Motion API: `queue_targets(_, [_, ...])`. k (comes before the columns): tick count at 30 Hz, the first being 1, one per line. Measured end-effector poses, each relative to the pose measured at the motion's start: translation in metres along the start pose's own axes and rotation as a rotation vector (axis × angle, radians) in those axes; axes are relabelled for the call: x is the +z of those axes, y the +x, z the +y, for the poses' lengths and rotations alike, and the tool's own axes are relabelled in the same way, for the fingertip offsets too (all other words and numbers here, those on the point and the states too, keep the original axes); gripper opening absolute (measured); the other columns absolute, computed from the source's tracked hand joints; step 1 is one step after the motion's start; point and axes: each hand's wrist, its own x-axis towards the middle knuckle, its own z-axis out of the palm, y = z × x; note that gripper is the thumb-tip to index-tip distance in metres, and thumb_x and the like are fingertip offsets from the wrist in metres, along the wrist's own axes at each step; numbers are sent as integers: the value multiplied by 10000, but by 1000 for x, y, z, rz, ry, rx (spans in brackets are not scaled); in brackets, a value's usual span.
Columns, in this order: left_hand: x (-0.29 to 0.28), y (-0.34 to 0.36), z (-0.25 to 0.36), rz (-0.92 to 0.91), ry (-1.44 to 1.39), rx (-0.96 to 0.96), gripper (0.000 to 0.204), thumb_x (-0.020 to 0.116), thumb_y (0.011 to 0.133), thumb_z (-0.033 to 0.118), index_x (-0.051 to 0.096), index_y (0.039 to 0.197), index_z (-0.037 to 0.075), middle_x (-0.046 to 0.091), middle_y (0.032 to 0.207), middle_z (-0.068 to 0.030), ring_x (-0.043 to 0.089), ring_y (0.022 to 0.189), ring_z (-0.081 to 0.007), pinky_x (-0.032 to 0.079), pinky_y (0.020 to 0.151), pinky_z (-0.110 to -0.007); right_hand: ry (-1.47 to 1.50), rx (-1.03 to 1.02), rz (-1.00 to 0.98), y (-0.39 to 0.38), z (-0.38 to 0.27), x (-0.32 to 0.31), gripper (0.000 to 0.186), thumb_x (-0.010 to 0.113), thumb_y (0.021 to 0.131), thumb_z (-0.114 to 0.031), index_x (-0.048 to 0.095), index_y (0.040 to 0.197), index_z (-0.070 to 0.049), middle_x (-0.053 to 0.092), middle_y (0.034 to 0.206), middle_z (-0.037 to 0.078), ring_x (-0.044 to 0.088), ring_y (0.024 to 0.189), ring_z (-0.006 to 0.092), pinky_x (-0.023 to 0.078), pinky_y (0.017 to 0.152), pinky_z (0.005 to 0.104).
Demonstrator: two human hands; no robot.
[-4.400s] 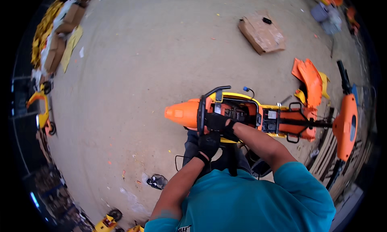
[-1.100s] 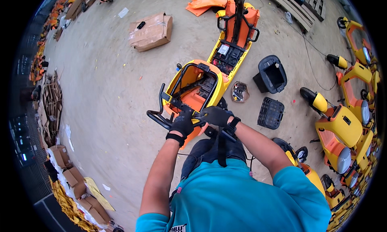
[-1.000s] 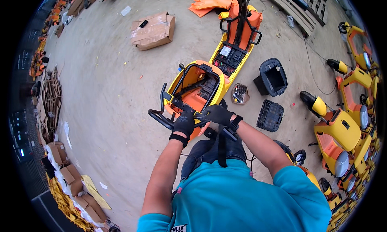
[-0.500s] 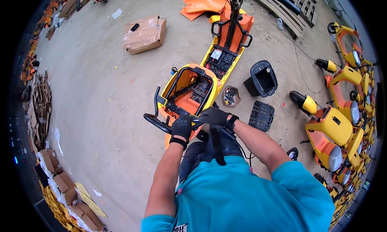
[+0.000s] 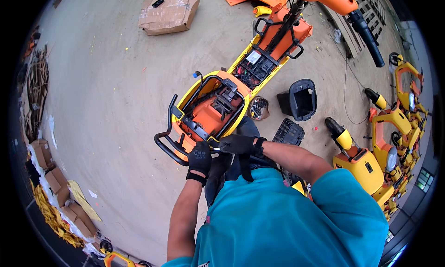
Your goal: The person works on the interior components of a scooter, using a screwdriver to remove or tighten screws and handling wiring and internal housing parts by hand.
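A partly stripped yellow and orange scooter (image 5: 242,91) stands in front of me, its seat compartment (image 5: 204,110) uncovered. Both my hands wear black gloves and meet at the compartment's near end. My left hand (image 5: 200,158) is closed beside the inner end of the black tubular rear rail (image 5: 169,144); its fingertips are hidden. Fingers pinched, my right hand (image 5: 237,144) is just to the right, by the near rim. A small silver piece (image 5: 216,149) shows between the hands, too small to name. Exposed wiring and a battery tray (image 5: 255,67) lie farther forward.
Right of the scooter are a black bin (image 5: 303,100), a small box of loose parts (image 5: 258,108) and a black slotted panel (image 5: 288,131). A taped carton (image 5: 168,14) lies far left. Several yellow scooters (image 5: 361,169) line the right; wooden pallets (image 5: 368,12) lie behind.
The view has shifted, so the scooter's front and handlebar show larger at upper right. My hands remain together at the compartment's near end, the silver piece still between them.
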Motion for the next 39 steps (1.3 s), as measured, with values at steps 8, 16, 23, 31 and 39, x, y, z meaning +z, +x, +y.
queue_targets(8, [-12, 4, 22, -129, -77, -269, 102, 569, 869, 143, 588, 930, 64, 591, 798, -117, 663, 708, -268, 528, 557, -382, -515, -150, -342, 86, -38, -86, 168, 657, 767, -273, 708, 783, -113, 688, 838, 113, 642, 827, 314, 492, 731, 438])
queue_targets(16, [-60, 18, 53, -37, -595, -732, 299, 633, 809, 245, 578, 1029, 49, 602, 885, -209, 629, 828, -394, 505, 678, -486, -242, -55, -414, 213, -74, -61, 154, 676, 809, -193, 693, 769, -46, 678, 705, 81, 605, 549, 175, 483, 539, 317])
queue_targets(23, [-37, 16, 64, 36, -713, -928, 351, 675, 772, 199, 569, 1075, 59, 609, 906, -220, 622, 877, -404, 504, 713, -466, 308, 234, -291, 205, -64, -4, 117, 617, 849, -146, 666, 803, -51, 651, 711, 36, 580, 554, 107, 468, 513, 258])
queue_targets(31, [23, 7, 63, 130, -793, -970, 300, 678, 800, 218, 616, 1035, 44, 664, 915, -183, 616, 903, -414, 506, 741, -452, -218, 45, -346, 205, -80, 28, 140, 598, 882, -154, 634, 925, -26, 674, 805, 74, 655, 700, 165, 517, 619, 296])
queue_targets(39, [-2, 6, 56, 165, -894, -964, 266, 587, 895, 258, 574, 990, 11, 609, 934, -220, 601, 920, -403, 483, 763, -476, 157, 2, -59, 179, -80, -57, 166, 552, 927, -198, 574, 919, -33, 649, 762, 73, 613, 616, 127, 487, 530, 276])
